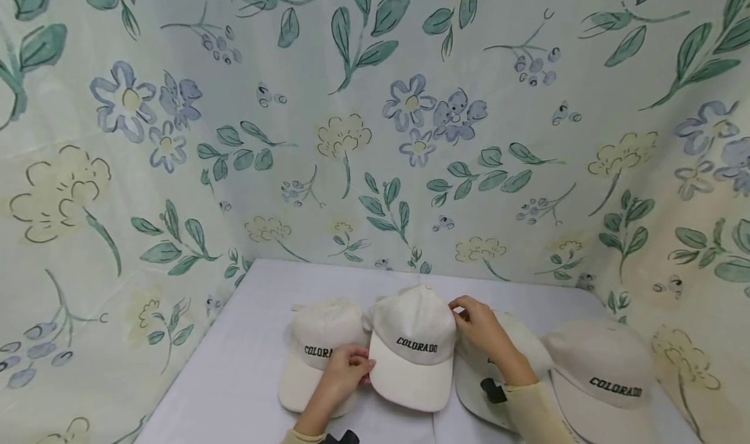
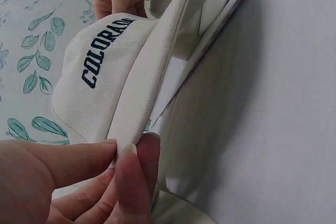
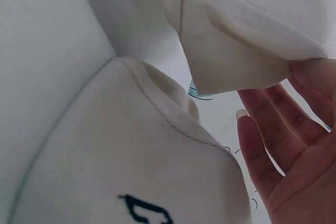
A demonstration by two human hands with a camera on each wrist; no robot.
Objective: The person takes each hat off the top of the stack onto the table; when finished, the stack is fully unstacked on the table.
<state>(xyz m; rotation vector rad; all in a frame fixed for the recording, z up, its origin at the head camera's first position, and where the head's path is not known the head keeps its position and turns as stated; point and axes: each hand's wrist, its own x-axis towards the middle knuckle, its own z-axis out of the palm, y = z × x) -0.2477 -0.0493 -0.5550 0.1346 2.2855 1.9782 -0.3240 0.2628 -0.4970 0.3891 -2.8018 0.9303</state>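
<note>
Holding a cream cap (image 1: 413, 323) between two similar caps (image 1: 328, 327) over the tabletop (image 1: 234, 366), the left hand (image 1: 346, 371) is pinching its brim with closed fingers, while the right hand (image 1: 477, 323) is pinching its crown's edge.

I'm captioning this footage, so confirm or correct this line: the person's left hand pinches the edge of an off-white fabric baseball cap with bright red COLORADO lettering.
One slip: the COLORADO lettering is dark, nearly black, not bright red, as the left wrist view shows. Corrected: the person's left hand pinches the edge of an off-white fabric baseball cap with dark COLORADO lettering.
</note>
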